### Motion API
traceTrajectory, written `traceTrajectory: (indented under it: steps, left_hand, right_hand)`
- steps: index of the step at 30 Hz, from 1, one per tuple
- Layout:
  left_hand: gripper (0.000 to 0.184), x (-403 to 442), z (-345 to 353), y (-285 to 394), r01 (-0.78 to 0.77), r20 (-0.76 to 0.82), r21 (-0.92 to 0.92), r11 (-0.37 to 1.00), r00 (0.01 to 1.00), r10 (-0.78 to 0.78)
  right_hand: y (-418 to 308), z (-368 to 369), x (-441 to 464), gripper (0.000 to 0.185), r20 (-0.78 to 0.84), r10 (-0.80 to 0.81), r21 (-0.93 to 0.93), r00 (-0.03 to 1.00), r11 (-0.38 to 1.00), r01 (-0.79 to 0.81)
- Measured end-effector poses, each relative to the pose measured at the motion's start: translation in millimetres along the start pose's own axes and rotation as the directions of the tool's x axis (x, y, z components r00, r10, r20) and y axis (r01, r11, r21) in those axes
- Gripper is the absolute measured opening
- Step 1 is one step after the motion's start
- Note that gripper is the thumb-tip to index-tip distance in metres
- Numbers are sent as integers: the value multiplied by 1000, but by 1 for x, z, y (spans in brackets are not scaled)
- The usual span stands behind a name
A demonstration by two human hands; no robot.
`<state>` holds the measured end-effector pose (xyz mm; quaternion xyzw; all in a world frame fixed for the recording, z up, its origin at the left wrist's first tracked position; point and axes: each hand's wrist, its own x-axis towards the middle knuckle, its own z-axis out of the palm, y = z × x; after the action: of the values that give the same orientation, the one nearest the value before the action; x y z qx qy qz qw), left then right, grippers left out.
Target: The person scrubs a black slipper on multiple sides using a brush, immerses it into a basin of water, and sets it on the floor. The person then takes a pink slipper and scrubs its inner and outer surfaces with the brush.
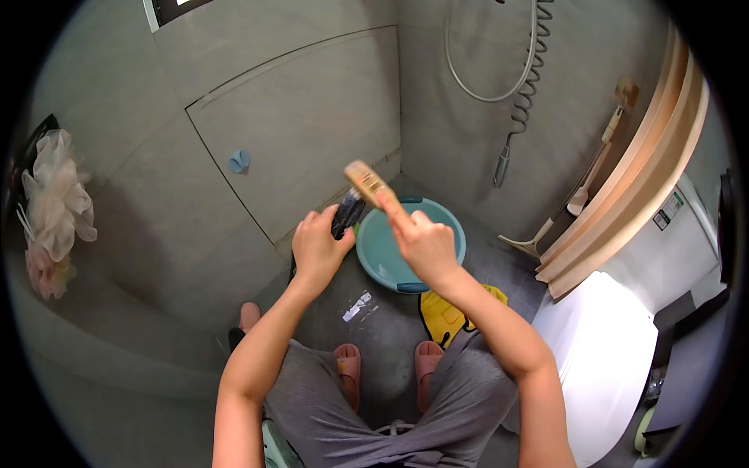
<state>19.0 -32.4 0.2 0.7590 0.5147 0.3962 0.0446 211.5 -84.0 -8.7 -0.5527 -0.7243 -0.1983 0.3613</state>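
Near the middle of the frame, the right hand (427, 243) has its grip closed round the handle of a wooden brush (365, 178), index finger laid along the wood, the head pointing to the upper left. Just left of it, the left hand (318, 248) pinches a dark, glossy item (348, 217) between thumb and fingers – its shape is partly hidden by the hand. The brush head overlaps the top of that item; whether the two touch, I cannot tell.

Behind both hands, a teal basin (379, 253) with darker blue handles sits on the grey floor (390, 320). A yellow cloth with black edging (443, 313) lies at the basin's lower right, partly under the right forearm, and a white patch (357, 306) marks the floor at its lower left. Pink slippers (349, 366) show at lower centre. The white toilet (593, 359) fills the lower right – a peach curtain (636, 191) hangs above it.
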Motion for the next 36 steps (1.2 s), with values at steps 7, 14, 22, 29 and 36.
traceTrajectory:
  steps: [7, 14, 22, 29, 36]
  left_hand:
    - [28, 9, 3, -2, 25, 30, 52, 998, 999, -27]
    - [35, 6, 11, 4, -60, -19, -6, 998, 998, 60]
    - [37, 11, 16, 2, -235, -23, -163, 958, 972, 234]
    - [39, 20, 35, 19, -266, -32, -305, 914, 962, 270]
    - [40, 34, 169, 13, -638, 246, -7, 770, 745, 620]
  right_hand:
    - [-18, -7, -20, 57, 58, -61, 108, 996, 993, 55]
    - [2, -13, -9, 57, 49, 40, 92, 998, 995, -44]
    - [34, -9, 7, 52, 58, 208, 145, 976, 966, -214]
    - [107, -1, -10, 41, 288, 566, 332, 772, 698, -635]
    - [156, -25, -15, 46, 288, 714, 279, 638, 575, -769]
